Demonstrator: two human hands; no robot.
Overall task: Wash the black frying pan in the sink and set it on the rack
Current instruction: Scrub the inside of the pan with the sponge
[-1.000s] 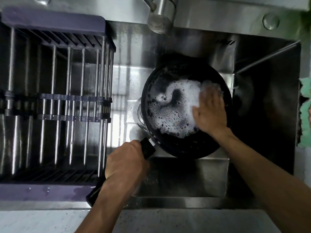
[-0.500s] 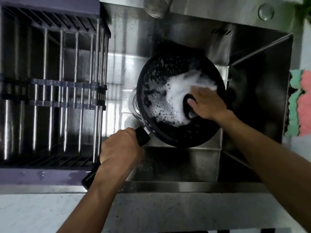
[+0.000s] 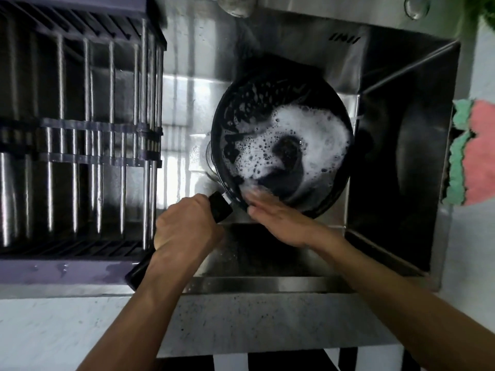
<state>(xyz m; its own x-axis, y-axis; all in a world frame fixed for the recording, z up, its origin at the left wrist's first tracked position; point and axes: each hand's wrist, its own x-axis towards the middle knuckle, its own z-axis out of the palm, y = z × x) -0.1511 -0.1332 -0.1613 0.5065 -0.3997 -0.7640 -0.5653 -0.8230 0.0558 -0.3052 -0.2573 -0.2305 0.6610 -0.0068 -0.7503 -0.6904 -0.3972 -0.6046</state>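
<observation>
The black frying pan (image 3: 288, 148) sits tilted in the steel sink (image 3: 396, 162), its inside covered with white foam (image 3: 316, 132). My left hand (image 3: 187, 228) grips the pan's black handle (image 3: 220, 210) at the sink's near left. My right hand (image 3: 281, 223) lies with straight fingers on the pan's near rim, the fingertips blurred and foamy. I cannot tell whether anything is under those fingers. The metal dish rack (image 3: 80, 135) with purple ends spans the sink's left part and holds nothing.
The faucet spout (image 3: 235, 5) hangs above the pan at the top edge. Green and pink cloths (image 3: 474, 156) lie on the right counter. A speckled white countertop (image 3: 53, 330) runs along the near edge.
My right hand has swept from the pan's far right side across the middle down to the near rim, spreading the foam. My left hand keeps its hold on the handle.
</observation>
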